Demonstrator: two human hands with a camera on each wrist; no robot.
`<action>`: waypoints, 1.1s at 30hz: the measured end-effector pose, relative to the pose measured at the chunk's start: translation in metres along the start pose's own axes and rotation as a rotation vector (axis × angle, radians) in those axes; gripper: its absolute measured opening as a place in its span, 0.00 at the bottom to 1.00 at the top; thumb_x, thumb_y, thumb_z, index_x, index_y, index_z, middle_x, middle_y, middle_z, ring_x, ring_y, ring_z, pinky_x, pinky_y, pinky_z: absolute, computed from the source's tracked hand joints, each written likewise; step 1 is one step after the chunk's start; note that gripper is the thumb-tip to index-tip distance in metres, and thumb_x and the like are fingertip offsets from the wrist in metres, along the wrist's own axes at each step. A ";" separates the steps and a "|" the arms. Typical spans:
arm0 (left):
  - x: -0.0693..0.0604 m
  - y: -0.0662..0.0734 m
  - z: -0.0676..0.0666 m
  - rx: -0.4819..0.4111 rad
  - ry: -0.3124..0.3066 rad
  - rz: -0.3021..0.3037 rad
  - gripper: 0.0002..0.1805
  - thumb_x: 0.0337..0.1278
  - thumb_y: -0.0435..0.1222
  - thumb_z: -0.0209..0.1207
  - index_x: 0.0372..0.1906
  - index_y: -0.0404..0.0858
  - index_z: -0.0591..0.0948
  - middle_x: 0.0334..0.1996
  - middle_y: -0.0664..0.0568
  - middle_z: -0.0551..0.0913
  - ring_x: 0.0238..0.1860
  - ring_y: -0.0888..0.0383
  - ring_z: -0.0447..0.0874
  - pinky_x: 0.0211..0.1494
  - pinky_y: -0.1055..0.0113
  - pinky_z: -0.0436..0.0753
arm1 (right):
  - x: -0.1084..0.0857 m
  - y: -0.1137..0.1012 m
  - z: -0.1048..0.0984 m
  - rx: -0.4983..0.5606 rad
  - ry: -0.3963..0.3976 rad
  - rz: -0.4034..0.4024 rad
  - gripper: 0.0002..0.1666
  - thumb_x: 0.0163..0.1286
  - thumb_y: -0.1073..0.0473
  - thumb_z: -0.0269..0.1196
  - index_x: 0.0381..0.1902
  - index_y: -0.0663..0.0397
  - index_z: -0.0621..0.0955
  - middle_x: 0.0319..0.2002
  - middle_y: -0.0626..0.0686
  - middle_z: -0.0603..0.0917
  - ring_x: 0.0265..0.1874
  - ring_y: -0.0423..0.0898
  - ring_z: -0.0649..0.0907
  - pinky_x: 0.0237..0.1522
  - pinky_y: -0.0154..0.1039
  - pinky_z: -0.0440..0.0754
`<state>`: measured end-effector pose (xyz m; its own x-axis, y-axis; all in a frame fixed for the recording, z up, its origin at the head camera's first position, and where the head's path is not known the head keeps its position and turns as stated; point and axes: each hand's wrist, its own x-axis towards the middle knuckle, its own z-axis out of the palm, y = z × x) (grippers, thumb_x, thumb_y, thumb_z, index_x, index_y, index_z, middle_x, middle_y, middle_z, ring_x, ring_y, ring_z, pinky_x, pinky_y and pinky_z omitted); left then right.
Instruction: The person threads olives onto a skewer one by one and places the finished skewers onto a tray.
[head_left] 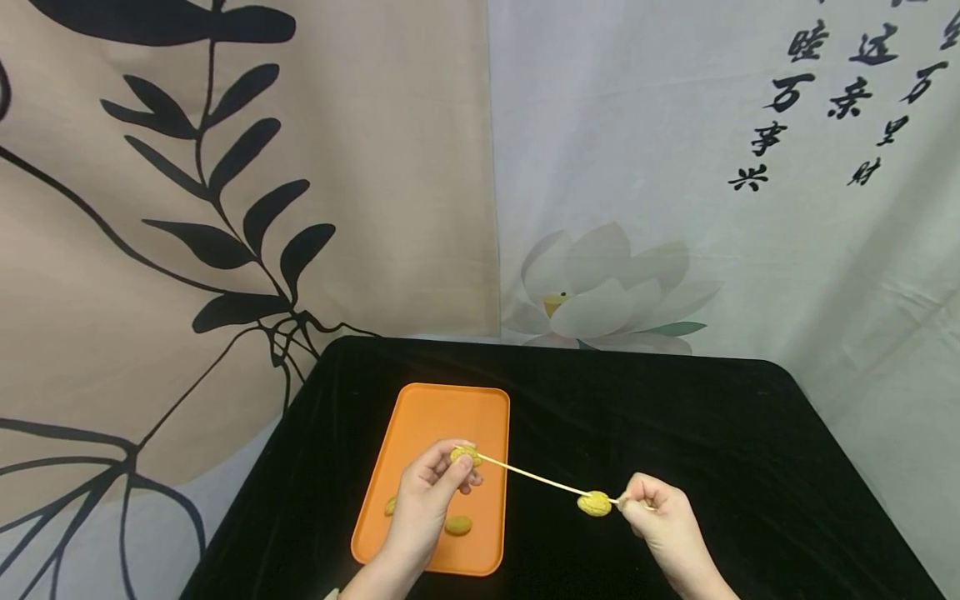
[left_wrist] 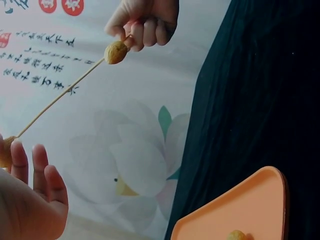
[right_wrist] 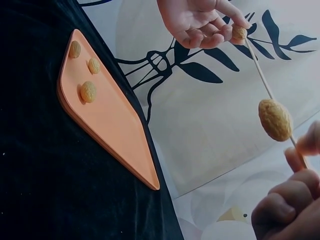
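My right hand (head_left: 663,523) pinches a thin wooden skewer (head_left: 532,476) near its right end. One wrinkled yellow oval fruit (head_left: 595,503), like a preserved plum, is threaded on the skewer just beyond those fingers. At the opposite end, thumb and fingers of my left hand (head_left: 429,498) pinch a second such fruit (head_left: 466,455), which meets the skewer's tip. How deep the tip goes into it cannot be told. The skewer slants above the table, the left end higher. In the right wrist view, three similar fruits (right_wrist: 88,92) lie in an orange tray (right_wrist: 120,132).
The tray (head_left: 450,408) sits on a black cloth-covered table (head_left: 720,433), under and behind my left hand. Hanging fabric (head_left: 405,167) with leaf, lotus and writing prints stands behind the table's far edge.
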<state>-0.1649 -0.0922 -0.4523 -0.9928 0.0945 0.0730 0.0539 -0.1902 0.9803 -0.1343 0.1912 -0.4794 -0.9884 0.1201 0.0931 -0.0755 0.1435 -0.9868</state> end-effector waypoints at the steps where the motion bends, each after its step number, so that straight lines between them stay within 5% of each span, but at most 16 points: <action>1: 0.000 0.000 0.000 0.002 0.005 -0.004 0.12 0.64 0.37 0.60 0.46 0.33 0.79 0.30 0.48 0.83 0.33 0.55 0.82 0.38 0.65 0.80 | 0.000 -0.001 0.000 -0.001 0.002 0.002 0.15 0.52 0.79 0.59 0.17 0.61 0.68 0.12 0.43 0.61 0.11 0.35 0.61 0.11 0.32 0.57; 33: 0.003 -0.006 0.012 -0.026 0.040 -0.005 0.12 0.63 0.38 0.61 0.44 0.32 0.80 0.30 0.50 0.83 0.31 0.56 0.81 0.40 0.65 0.79 | 0.002 -0.007 0.014 -0.007 0.029 -0.024 0.15 0.51 0.80 0.59 0.16 0.59 0.69 0.11 0.43 0.61 0.11 0.35 0.60 0.10 0.35 0.53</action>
<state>-0.1669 -0.0792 -0.4554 -0.9966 0.0570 0.0600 0.0465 -0.2147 0.9756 -0.1379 0.1769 -0.4740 -0.9820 0.1453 0.1204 -0.0979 0.1530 -0.9834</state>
